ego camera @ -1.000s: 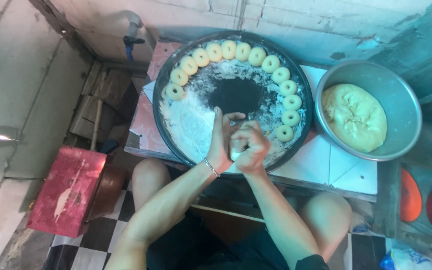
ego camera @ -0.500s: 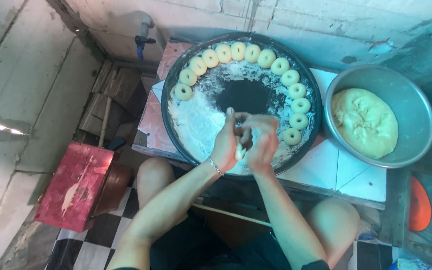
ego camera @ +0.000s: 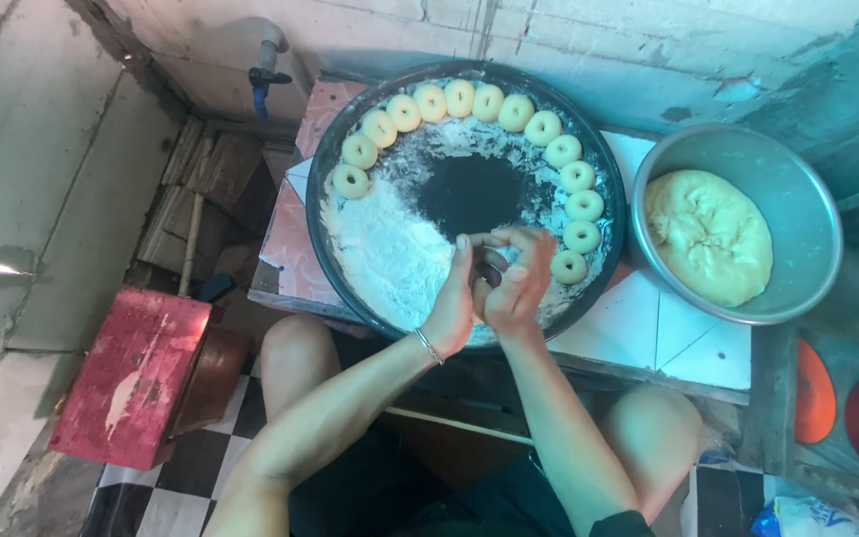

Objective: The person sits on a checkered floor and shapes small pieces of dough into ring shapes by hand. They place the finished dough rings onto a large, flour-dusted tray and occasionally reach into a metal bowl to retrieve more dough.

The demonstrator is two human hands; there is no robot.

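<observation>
Both hands' grip point(ego camera: 489, 283) around dough point(ego camera: 484, 270) (floured)

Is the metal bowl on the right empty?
No, the metal bowl holds a large lump of pale yellow dough that covers most of its bottom.

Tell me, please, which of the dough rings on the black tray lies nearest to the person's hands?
The dough ring at the right end of the arc, just beside the right hand. The other rings curve away along the tray rim toward the far side.
</observation>
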